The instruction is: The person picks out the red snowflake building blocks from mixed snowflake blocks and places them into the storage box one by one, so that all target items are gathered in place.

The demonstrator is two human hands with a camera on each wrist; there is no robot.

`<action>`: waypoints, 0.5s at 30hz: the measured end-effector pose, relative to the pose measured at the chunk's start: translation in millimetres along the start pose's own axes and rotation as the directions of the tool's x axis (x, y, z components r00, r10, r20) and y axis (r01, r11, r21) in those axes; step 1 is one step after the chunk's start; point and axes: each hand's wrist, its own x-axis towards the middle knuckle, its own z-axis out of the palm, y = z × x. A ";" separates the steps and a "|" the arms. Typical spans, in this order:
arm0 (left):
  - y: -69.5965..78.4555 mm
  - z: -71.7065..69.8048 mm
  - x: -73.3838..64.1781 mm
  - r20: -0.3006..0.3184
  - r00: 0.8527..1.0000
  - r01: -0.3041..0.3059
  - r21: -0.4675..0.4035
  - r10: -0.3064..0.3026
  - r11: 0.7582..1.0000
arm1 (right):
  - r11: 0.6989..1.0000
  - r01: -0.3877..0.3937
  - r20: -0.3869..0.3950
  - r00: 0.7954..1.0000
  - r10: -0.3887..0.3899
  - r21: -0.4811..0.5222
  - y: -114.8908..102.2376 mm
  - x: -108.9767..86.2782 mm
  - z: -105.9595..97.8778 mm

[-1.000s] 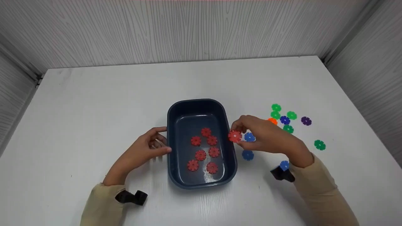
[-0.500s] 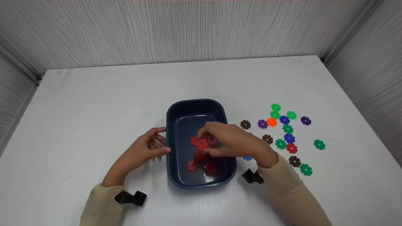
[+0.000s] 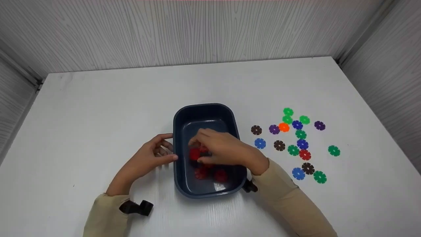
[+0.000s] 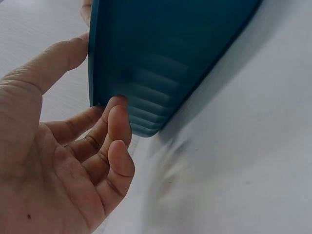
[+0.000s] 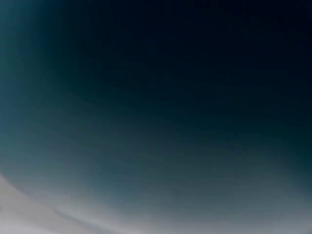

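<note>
A dark blue plastic tub (image 3: 177, 179) stands mid-table with several red flower-shaped discs (image 3: 220, 176) inside. My left hand (image 3: 149, 156) is at the tub's left side, its thumb touching the rim and its other fingers loosely bent beside the outer wall. In the left wrist view, the left hand (image 4: 73, 146) has the tub's wall (image 4: 156, 78) beside its fingertips. My right hand (image 3: 223, 148) reaches into the tub over the right rim, pinching a red flower-shaped disc between thumb and fingers; this hand partly hides the other discs. The right wrist view is dark and blurred, showing no hand.
Right of the tub lie loose flower-shaped discs: green (image 3: 334, 150), blue (image 3: 260, 143), brown (image 3: 279, 145), purple (image 3: 319, 125), an orange disc (image 3: 284, 127) and a red disc (image 3: 305, 154). A grained panel (image 3: 197, 33) rises behind the white table (image 3: 108, 108).
My right hand has moved left from beside the tub to inside it, carrying a red flower-shaped disc. This uncovers the loose discs on the right. The left hand stays at the rim.
</note>
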 end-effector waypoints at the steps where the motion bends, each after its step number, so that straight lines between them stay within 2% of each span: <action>1: 0.1 0.0 0.1 0.001 1.000 -0.001 -0.003 0.001 1.000 | 1.000 -0.002 -0.004 1.000 0.002 -0.002 1.3 0.2 0.1; 8: 2.2 -0.2 -0.6 -0.004 1.000 0.005 0.014 -0.005 1.000 | 0.999 -0.017 -0.087 0.996 0.021 0.037 10.7 -10.1 -8.4; 15: 1.3 -0.8 -0.5 -0.004 1.000 0.001 0.009 -0.001 1.000 | 0.999 -0.013 -0.190 0.982 0.020 0.036 24.1 -34.0 -25.3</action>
